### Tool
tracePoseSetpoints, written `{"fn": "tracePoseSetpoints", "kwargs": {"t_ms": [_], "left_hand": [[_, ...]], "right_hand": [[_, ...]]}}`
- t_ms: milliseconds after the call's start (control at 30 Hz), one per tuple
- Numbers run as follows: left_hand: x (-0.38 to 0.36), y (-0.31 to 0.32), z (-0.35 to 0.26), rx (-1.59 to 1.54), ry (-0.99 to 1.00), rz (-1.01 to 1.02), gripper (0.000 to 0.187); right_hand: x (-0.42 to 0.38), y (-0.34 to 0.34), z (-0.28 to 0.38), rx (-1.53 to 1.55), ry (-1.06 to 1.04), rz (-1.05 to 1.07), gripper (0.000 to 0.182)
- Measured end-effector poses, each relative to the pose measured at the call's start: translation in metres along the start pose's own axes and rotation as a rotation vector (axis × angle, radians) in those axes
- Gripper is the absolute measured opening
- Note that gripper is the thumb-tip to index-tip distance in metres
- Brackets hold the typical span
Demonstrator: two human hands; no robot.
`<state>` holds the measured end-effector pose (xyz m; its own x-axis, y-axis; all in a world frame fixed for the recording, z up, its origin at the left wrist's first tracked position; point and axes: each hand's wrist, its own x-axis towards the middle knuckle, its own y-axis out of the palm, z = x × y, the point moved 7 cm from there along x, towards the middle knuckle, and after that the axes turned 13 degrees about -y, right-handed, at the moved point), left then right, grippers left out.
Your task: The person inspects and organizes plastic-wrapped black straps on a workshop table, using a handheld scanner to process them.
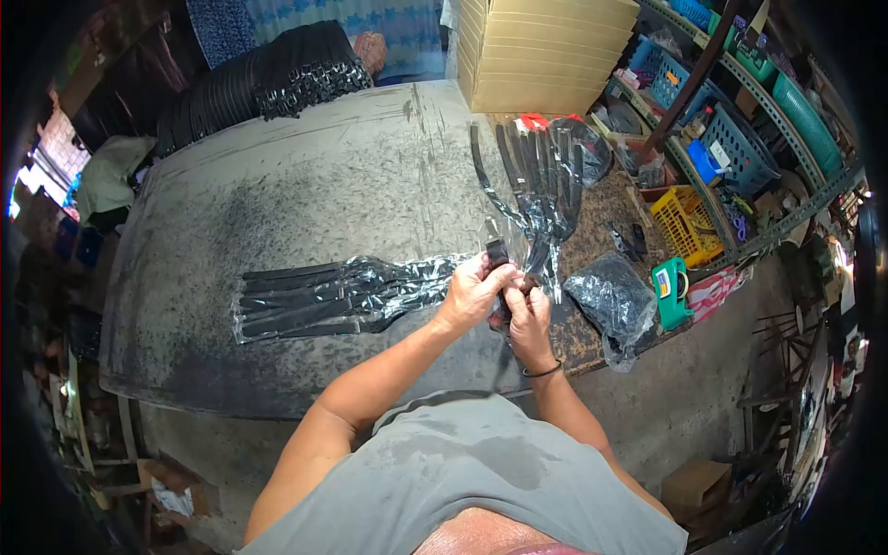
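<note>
Both hands are close together over the front edge of the table. My left hand (pixel 476 291) is closed on a black strap (pixel 497 252) with clear plastic around its upper end. Just right of it, my right hand (pixel 528 319) has its fingers pinched at the strap's lower part; what exactly lies between them is too small to tell. Left of my hands lies a row of plastic-wrapped black straps (pixel 314 294). Beyond my hands, more wrapped black straps (pixel 546 185) fan out on the brown board.
A plastic bag with dark contents (pixel 612 301) and a green tape dispenser (pixel 671 293) lie at the right. Behind them stand a yellow basket (pixel 686 227) and shelves with blue baskets (pixel 740 153). Cardboard (pixel 546 55) and a pile of black straps (pixel 268 88) are at the back.
</note>
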<state>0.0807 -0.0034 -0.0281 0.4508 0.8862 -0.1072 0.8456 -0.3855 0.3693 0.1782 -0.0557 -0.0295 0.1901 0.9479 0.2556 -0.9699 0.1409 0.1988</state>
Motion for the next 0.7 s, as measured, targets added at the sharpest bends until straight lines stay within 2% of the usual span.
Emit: {"fn": "tracePoseSetpoints", "kwargs": {"t_ms": [100,167,200,300,367,400,433,567,600,633,667,700], "left_hand": [[-0.005,0.001,0.003,0.086,0.031,-0.042,0.021],[-0.013,0.005,0.006,0.099,-0.113,-0.051,0.025],[-0.013,0.007,0.004,0.164,-0.003,-0.056,0.031],[-0.008,0.002,0.007,0.113,0.021,-0.020,0.034],[-0.007,0.003,0.000,0.175,0.087,-0.042,0.036],[-0.007,0.003,0.000,0.176,0.106,-0.040,0.034],[-0.007,0.003,0.000,0.177,0.125,-0.038,0.034],[-0.010,0.000,-0.009,0.462,0.228,-0.053,0.028],[-0.010,-0.001,-0.004,0.586,0.223,-0.015,0.027],[-0.012,0.002,-0.003,0.585,0.249,0.005,0.027],[-0.017,0.009,-0.008,0.587,0.274,0.030,0.027],[-0.022,0.015,-0.014,0.588,0.301,0.053,0.026]], "right_hand": [[-0.001,0.003,0.002,-0.025,-0.029,0.021,0.020],[-0.003,0.004,0.001,-0.078,-0.062,0.037,0.020],[-0.003,0.005,0.003,-0.085,-0.089,0.044,0.020],[-0.002,0.003,-0.003,-0.039,-0.104,0.031,0.019],[0.000,0.003,-0.002,-0.145,-0.225,0.124,0.015],[0.002,0.001,0.013,-0.330,-0.359,0.202,0.013],[0.005,-0.011,0.015,-0.386,-0.335,0.246,0.012],[0.047,-0.044,0.044,-0.235,-0.297,0.108,0.017],[0.055,-0.040,0.056,-0.320,-0.317,0.167,0.022],[0.061,-0.037,0.065,-0.405,-0.333,0.225,0.027],[0.065,-0.034,0.062,-0.383,-0.214,0.284,0.027],[0.070,-0.031,0.059,-0.411,-0.206,0.343,0.023]]}}
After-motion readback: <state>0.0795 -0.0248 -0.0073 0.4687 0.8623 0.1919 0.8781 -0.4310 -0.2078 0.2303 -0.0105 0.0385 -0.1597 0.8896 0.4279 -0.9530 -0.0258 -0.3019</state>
